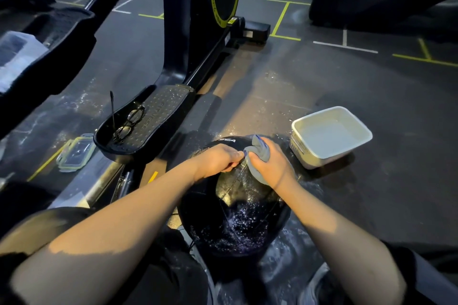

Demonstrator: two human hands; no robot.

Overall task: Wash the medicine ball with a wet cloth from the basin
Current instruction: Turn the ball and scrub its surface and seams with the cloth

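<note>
A person crouches over a black medicine ball [238, 225] on a wet gym floor [371, 205], bare forearms reaching in from the bottom edge, which cuts off the knees and shoes. The ball sits directly beneath both hands, its near face beaded with water. The right hand [270, 166] is closed around a bunched grey cloth [260, 156] held against the top of the ball. The left hand [218, 160], fingers curled, rests on the ball and meets the cloth at its fingertips; whether it pinches the fabric cannot be told. Just beyond the right hand stands a white basin [330, 138], with open floor past it. Left of the left hand, an exercise machine's pedal [158, 116] carrying a pair of glasses [130, 121] crowds that side.
</note>
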